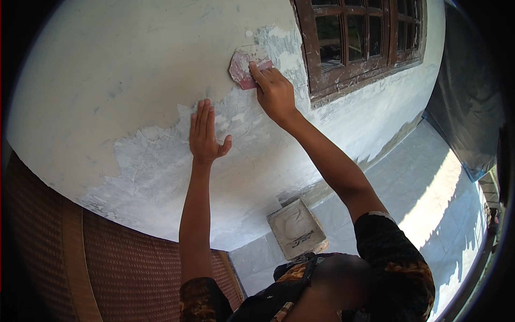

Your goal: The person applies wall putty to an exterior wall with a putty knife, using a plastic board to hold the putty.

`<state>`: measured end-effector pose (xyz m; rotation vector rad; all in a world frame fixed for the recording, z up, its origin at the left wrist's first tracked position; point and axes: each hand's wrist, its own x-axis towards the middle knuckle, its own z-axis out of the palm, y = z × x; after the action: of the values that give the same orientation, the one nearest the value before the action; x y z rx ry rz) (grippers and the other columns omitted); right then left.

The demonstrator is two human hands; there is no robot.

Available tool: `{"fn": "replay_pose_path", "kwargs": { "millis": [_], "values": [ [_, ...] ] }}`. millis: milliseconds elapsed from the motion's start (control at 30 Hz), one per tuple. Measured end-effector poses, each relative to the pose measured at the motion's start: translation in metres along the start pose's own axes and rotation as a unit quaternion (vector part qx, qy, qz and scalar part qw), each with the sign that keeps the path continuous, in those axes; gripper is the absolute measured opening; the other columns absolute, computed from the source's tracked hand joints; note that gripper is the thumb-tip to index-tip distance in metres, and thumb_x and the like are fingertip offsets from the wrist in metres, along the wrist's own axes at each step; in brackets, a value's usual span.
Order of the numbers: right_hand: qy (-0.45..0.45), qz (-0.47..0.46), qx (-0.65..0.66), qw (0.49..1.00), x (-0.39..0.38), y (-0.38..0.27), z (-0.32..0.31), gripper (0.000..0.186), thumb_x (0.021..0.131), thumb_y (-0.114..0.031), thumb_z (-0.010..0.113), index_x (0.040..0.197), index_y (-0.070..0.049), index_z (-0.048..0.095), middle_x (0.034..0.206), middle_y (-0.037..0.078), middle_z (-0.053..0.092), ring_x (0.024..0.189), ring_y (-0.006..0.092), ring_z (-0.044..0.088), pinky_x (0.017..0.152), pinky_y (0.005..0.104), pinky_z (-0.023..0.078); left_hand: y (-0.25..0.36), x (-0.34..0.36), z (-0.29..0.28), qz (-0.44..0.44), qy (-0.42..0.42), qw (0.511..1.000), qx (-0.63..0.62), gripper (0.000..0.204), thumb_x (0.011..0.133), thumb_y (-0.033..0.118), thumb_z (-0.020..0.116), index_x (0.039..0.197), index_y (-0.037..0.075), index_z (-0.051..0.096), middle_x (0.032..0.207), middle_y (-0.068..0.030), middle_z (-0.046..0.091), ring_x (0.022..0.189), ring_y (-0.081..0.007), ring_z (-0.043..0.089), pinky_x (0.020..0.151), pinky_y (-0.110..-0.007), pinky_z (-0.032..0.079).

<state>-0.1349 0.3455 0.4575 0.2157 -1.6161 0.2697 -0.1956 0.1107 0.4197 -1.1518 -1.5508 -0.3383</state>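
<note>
My right hand (276, 92) grips a pinkish-red scraper (251, 68) smeared with white paste, its flat blade against the wall left of the window. The index finger stretches along the scraper and the other fingers curl at its edge. My left hand (204, 134) lies flat on the wall, lower and to the left, with the thumb spread out and nothing held. Around both hands the wall (134, 80) is cream above, with a rough whitish-grey coat (161, 153) of filler across its lower part and beside the window.
A brown wooden window (348, 48) with small panes is at the upper right. Below, a square tray (296, 228) of pale paste stands on the grey tiled floor (375, 188). A brown woven panel (129, 268) borders the lower left; a dark sheet (466, 96) hangs at the right.
</note>
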Motion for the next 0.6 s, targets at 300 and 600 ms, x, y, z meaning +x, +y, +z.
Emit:
{"fn": "replay_pose_path", "kwargs": {
  "millis": [300, 600],
  "values": [
    [-0.033, 0.017, 0.135, 0.990, -0.055, -0.038, -0.021, 0.071, 0.064, 0.010, 0.069, 0.131, -0.008, 0.061, 0.075, 0.006, 0.056, 0.069, 0.0258, 0.056, 0.060, 0.0363, 0.050, -0.003, -0.004, -0.005, -0.001, -0.014, 1.000, 0.002, 0.072, 0.092, 0.047, 0.048, 0.139, -0.007, 0.046, 0.148, -0.0227, 0.046, 0.142, -0.0357, 0.040, 0.116, -0.049, 0.026],
    [-0.018, 0.028, 0.041, 0.999, -0.042, -0.035, 0.013, 0.055, 0.072, 0.004, 0.064, 0.126, -0.007, 0.063, 0.075, 0.006, 0.058, 0.073, 0.0261, 0.060, 0.060, 0.0378, 0.053, -0.005, -0.003, -0.015, -0.008, -0.030, 0.999, -0.037, 0.077, 0.092, 0.047, 0.050, 0.146, -0.006, 0.036, 0.153, -0.0255, 0.037, 0.144, -0.0424, 0.033, 0.114, -0.059, 0.024]
  ]
}}
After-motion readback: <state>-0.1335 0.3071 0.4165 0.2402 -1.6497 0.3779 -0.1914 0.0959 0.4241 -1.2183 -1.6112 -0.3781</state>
